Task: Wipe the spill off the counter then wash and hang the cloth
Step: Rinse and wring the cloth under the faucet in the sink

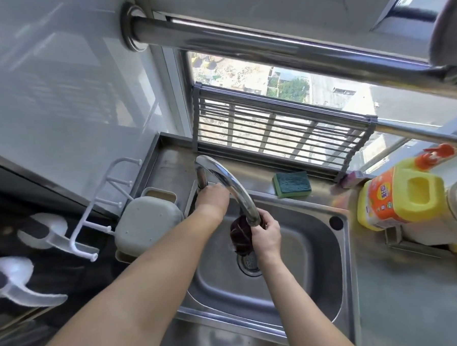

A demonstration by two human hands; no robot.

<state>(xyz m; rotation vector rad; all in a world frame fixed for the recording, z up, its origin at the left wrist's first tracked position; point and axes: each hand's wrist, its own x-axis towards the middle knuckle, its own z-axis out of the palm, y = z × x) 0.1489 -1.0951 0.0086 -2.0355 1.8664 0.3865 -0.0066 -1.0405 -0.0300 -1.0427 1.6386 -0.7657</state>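
Both forearms reach out over the steel sink, the cloth held under the tap.

Largest is the sink, its drain just below the cloth. Next, the curved tap arches from the back ledge down toward the basin. At the tap's base the left hand is stretched forward, fingers curled over the handle there. Further right, the right hand is raised beside the spout's mouth and grips the dark cloth, fingers wrapped round its top. Bunched into a roll, the cloth hangs with its long axis roughly vertical, lower end pointing at the drain. Smallest, a green sponge lies on the back ledge.
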